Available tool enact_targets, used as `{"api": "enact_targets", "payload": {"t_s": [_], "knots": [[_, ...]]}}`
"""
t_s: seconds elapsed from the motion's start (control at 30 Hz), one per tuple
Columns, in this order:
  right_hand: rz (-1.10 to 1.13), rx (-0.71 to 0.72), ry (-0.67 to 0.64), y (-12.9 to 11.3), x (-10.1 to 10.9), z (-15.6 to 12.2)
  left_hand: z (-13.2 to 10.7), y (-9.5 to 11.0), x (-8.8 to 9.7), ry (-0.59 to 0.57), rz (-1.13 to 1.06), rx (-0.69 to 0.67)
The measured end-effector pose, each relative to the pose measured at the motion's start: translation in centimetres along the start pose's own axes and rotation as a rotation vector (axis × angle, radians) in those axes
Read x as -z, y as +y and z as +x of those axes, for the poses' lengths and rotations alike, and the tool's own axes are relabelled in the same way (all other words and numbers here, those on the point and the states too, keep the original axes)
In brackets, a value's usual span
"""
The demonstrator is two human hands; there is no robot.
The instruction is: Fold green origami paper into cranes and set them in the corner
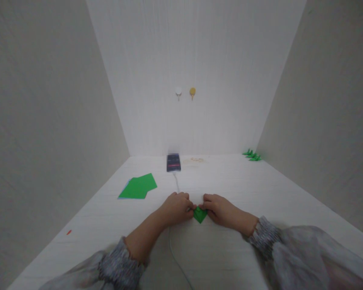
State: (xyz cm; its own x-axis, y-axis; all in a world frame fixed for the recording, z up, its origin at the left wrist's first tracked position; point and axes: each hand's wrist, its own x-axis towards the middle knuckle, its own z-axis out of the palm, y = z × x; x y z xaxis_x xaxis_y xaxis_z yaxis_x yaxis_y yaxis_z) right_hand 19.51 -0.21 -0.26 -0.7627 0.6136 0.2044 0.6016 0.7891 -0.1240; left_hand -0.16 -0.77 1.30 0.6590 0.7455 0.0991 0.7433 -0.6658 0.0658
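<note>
A small folded piece of green paper point(200, 216) lies on the white table between my two hands, its point towards me. My left hand point(178, 208) pinches its left corner with thumb and fingertips. On the other side, my right hand point(219, 208) has its fingers closed on the right corner. The fingertips cover the upper edges of the folded paper, so its full outline is hidden. Flat green paper sheets point(137, 187) lie to the left, beyond my left hand.
A phone point(173, 162) stands near the back wall, with a white cable point(177, 257) running towards me under my left hand. Green folded paper pieces point(252, 155) sit in the back right corner. A small orange scrap point(69, 232) lies at left. Two hooks point(192, 92) are on the back wall.
</note>
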Motion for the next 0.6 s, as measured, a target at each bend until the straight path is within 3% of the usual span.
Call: {"api": "enact_targets", "payload": {"t_s": [0.17, 0.47, 0.6], "knots": [[0.046, 0.015, -0.005, -0.3, 0.4, -0.2, -0.3, -0.1, 0.1, 0.011, -0.01, 0.009], [-0.082, 0.068, -0.05, -1.3, 1.5, -0.5, -0.2, 0.1, 0.9, 0.002, -0.044, 0.002], [-0.085, -0.011, -0.069, -1.4, 1.1, -0.2, 0.4, 0.2, 0.9, -0.024, -0.05, -0.013]]}}
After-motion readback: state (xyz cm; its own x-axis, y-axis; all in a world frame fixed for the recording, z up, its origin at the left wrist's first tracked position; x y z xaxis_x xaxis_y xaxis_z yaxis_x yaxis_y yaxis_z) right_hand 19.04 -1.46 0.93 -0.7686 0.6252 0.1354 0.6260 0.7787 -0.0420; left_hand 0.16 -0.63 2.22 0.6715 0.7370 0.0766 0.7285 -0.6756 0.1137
